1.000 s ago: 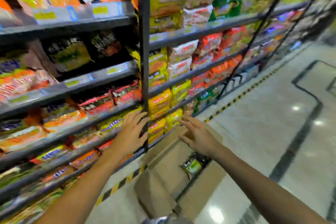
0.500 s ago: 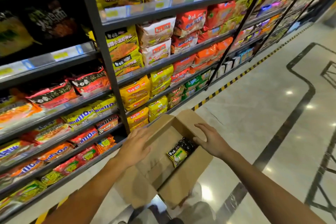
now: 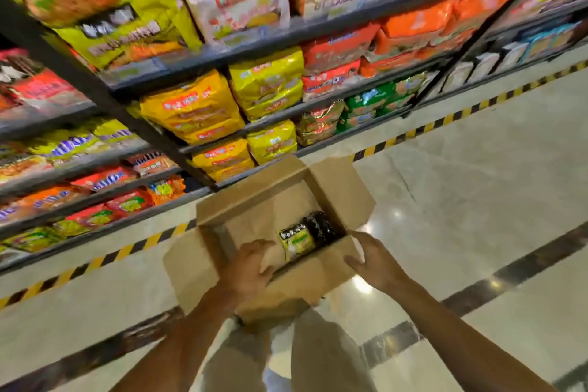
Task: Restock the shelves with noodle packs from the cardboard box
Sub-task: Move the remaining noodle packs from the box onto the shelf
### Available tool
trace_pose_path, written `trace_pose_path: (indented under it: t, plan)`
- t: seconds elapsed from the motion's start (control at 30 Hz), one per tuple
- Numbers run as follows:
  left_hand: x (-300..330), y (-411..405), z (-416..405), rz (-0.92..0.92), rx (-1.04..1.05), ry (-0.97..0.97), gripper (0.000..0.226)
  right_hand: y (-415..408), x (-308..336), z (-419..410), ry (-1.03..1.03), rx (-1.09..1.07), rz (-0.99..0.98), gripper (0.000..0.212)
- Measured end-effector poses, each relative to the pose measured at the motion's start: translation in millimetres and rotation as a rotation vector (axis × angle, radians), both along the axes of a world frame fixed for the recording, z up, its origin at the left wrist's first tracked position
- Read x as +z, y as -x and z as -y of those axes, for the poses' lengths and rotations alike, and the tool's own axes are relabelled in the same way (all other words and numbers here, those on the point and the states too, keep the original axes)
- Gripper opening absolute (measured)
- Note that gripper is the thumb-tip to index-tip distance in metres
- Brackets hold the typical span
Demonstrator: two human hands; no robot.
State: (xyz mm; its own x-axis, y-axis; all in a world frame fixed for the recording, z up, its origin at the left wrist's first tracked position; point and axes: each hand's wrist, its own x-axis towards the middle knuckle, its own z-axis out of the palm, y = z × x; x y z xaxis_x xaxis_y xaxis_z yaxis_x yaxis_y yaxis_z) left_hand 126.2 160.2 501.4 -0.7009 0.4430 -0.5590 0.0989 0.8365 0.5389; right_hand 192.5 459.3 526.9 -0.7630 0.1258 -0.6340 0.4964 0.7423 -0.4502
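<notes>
An open cardboard box [image 3: 337, 188] sits on the floor in front of the shelves, flaps spread. Inside at its near right corner lies a black and green noodle pack [image 3: 307, 237]. My left hand [image 3: 249, 267] rests over the box's near rim, fingers curled on the cardboard edge. My right hand [image 3: 374, 259] is at the box's near right corner, fingers apart, touching the flap edge. Neither hand holds a pack. The shelves [image 3: 318, 25] are stocked with yellow, red, orange and green noodle packs.
A black upright post [image 3: 105, 95] divides the shelf bays. Yellow and black hazard tape [image 3: 445, 119] runs along the floor at the shelf base. Glossy tiled floor [image 3: 477, 200] stretches to the right. My legs in light trousers [image 3: 318, 356] are below the box.
My view has dropped towards the box. Both hands came down from the shelf to the box's near rim, the left onto the edge, the right to the right corner.
</notes>
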Motion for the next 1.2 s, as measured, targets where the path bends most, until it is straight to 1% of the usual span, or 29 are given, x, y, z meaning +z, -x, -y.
trace_pose_path:
  t: [0.13,0.2,0.23,0.3,0.37,0.47,0.6,0.7,0.8,0.83,0.93,1.0,1.07,1.17,1.2]
  plan:
    - [-86.3,0.3,-18.0,0.029,0.14,-0.035,0.066,19.7,-72.3,-19.5,0.002,-0.002,0.024,0.065]
    - [-133.2,1.6,-26.5,0.094,0.204,-0.024,0.07,25.0,-121.0,-24.2,0.021,-0.023,0.025,0.065]
    - [-155.0,0.1,-30.7,0.151,0.256,-0.031,0.066,25.8,-147.1,-25.2,0.025,-0.03,0.036,0.066]
    - [-199.0,-5.0,-38.3,0.247,0.377,-0.06,0.049,26.3,-200.2,-26.0,0.031,-0.027,0.057,0.067]
    - [-251.9,-11.0,-44.7,0.308,0.473,-0.063,0.044,24.5,-253.4,-27.7,0.029,-0.025,0.07,0.069]
    - [-332.2,-13.0,-54.6,0.432,0.601,-0.097,0.044,27.9,-327.9,-33.9,0.04,-0.003,0.071,0.072]
    - [-437.6,-3.0,-68.2,0.46,0.686,-0.053,0.045,41.0,-407.4,-41.7,0.039,0.026,0.054,0.07]
    - [-509.3,7.6,-87.7,0.49,0.796,-0.036,0.048,46.8,-457.8,-48.4,0.065,0.029,0.044,0.069]
    - [-567.4,15.5,-108.2,0.531,0.952,-0.071,0.051,50.1,-495.1,-52.9,0.056,0.036,0.025,0.071]
    - [-583.8,16.5,-114.3,0.517,0.991,-0.066,0.054,50.3,-505.3,-54.6,0.054,0.043,0.007,0.071]
    - [-617.7,12.7,-127.6,0.439,1.015,-0.027,0.074,47.9,-527.7,-56.5,0.016,0.046,-0.05,0.072]
    - [-623.5,8.3,-133.5,0.354,1.067,0.008,0.081,44.8,-536.8,-56.5,-0.008,0.041,-0.054,0.073]
    - [-620.6,6.6,-137.5,0.299,1.144,-0.004,0.085,42.8,-541.3,-55.7,-0.016,0.042,-0.059,0.075]
    - [-611.6,6.9,-136.9,0.336,1.249,0.016,0.088,44.7,-541.1,-52.4,-0.008,0.026,-0.053,0.076]
    - [-613.0,6.2,-134.1,0.376,1.27,0.008,0.083,46.2,-541.0,-51.2,-0.012,0.025,-0.039,0.077]
